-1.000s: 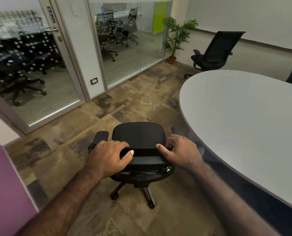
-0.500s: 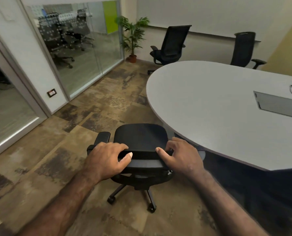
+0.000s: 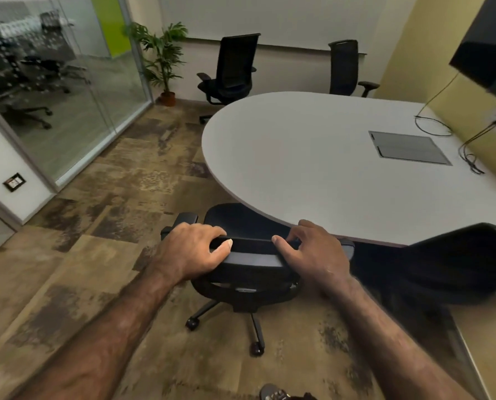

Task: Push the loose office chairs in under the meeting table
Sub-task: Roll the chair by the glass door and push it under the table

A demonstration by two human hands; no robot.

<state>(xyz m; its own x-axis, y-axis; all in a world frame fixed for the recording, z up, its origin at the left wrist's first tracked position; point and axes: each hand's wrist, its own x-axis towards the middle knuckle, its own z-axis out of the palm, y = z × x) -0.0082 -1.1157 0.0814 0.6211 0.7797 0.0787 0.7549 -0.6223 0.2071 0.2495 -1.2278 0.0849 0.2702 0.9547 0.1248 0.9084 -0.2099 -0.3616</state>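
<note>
**Meeting room, one chair in hand at the table edge**

Floor [image 3: 102, 255]: mottled brown and tan carpet tiles, running from the glass partition [image 3: 67, 105] on the left to the table.

Tabletop [image 3: 313, 157]: large, pale grey, rounded at the near end. A grey flush hatch [image 3: 408, 148] was set into it toward the right, with black cables [image 3: 469, 157] lying beside the yellow wall.

Near office chair [image 3: 246, 264]: black, on a castor base, seen from above and behind. The front of its seat sat just under the rounded edge of the tabletop; the backrest, the base and the left armrest [image 3: 186, 218] stood clear of it on the carpet.

Second chair [image 3: 232, 73]: black mesh back, standing off the far left end of the table, apart from it.

Third chair [image 3: 346, 69]: black, behind the far edge of the tabletop, close to the wall.

Potted plant [image 3: 163, 59]: green, in a brown pot, in the corner by the glass.

Left hand [image 3: 192, 252]: closed over the top rail of the near chair's backrest, thumb pressed along the rear face.

Right hand [image 3: 313, 252]: likewise gripping the same rail at its right end, fingers curled over the front.

Wall socket [image 3: 15, 182]: dark plate, low on the white wall at left.
</note>
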